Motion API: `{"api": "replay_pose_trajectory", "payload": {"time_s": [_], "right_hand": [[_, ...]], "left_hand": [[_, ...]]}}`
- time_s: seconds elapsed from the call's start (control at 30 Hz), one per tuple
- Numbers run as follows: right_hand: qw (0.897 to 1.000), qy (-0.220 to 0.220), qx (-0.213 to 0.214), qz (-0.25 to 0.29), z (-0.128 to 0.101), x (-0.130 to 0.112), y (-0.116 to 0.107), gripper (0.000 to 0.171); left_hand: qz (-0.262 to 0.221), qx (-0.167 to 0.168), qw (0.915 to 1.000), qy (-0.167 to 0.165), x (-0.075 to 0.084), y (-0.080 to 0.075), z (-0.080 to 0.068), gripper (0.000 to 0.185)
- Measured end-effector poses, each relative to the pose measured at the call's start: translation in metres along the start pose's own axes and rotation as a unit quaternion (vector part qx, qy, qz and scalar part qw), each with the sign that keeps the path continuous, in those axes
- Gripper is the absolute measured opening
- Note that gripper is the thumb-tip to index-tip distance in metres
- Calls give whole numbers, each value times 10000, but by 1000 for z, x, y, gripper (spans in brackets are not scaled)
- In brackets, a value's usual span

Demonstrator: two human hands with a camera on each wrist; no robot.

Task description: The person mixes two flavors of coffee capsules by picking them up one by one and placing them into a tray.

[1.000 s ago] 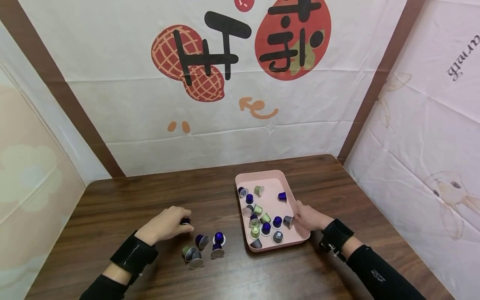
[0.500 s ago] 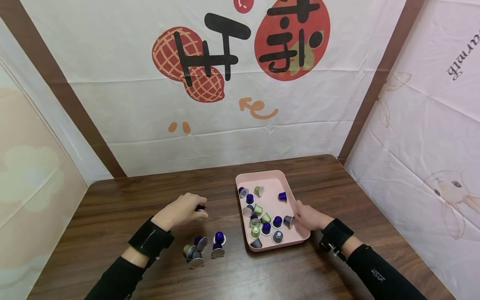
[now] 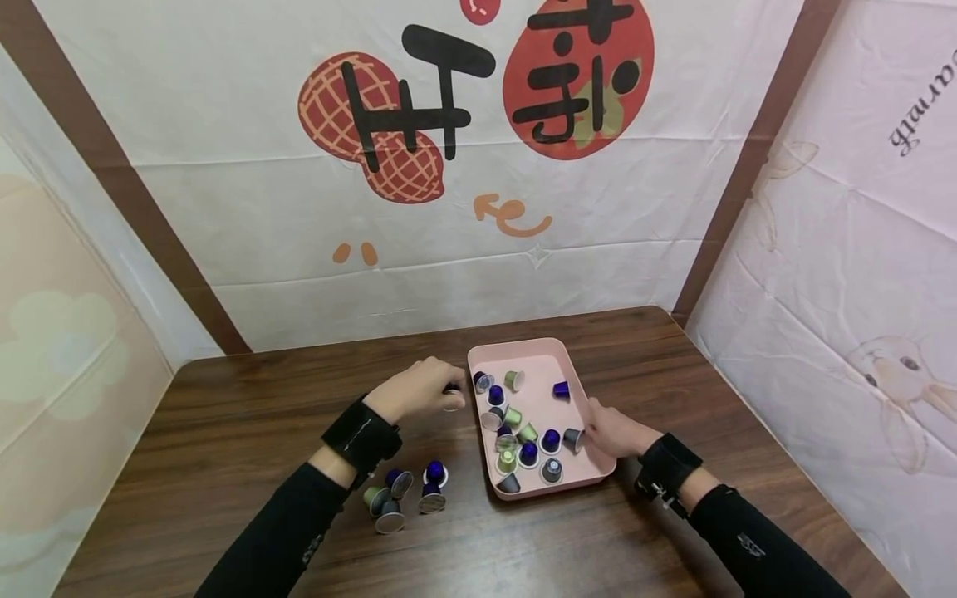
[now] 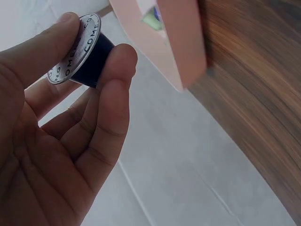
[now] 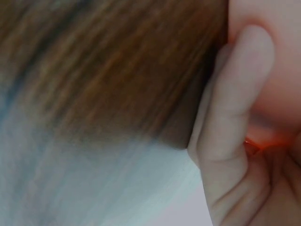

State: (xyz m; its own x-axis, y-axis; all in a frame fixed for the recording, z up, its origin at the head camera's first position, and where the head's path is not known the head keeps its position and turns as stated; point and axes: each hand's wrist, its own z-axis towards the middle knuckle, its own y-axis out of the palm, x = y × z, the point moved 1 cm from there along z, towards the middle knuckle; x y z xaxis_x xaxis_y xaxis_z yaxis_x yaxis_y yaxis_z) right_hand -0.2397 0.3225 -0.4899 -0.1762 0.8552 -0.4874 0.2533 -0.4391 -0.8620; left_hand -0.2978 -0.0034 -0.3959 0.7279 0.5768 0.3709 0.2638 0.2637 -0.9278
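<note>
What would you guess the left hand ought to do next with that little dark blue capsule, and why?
Probably carry it a little further right, over the rim, and let go. The left hand pinches the blue capsule just short of the pink tray, which already holds many capsules, while the right hand grips the tray's right edge, seemingly steadying it. More loose capsules lie on the table.

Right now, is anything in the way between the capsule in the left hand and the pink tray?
Nothing visible. The left hand pinches the dark blue capsule just beside the pink tray, near its left rim. Only that low rim lies between them. The right hand holds the tray's opposite edge.
</note>
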Motion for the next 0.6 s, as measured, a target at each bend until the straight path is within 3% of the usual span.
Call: {"api": "replay_pose_trajectory", "payload": {"time_s": [0.17,0.37,0.6], "right_hand": [[10000,-79,17,11,1,2,1,18],[10000,89,-11,32,1,2,1,17],[10000,-16,-17,51,0,3,0,13]], "left_hand": [[161,-189,9996,144,12,6,23,9],[231,-457,9987,38,22,14,47,10],[462,-407,9980,168,27,23,68,10]]}}
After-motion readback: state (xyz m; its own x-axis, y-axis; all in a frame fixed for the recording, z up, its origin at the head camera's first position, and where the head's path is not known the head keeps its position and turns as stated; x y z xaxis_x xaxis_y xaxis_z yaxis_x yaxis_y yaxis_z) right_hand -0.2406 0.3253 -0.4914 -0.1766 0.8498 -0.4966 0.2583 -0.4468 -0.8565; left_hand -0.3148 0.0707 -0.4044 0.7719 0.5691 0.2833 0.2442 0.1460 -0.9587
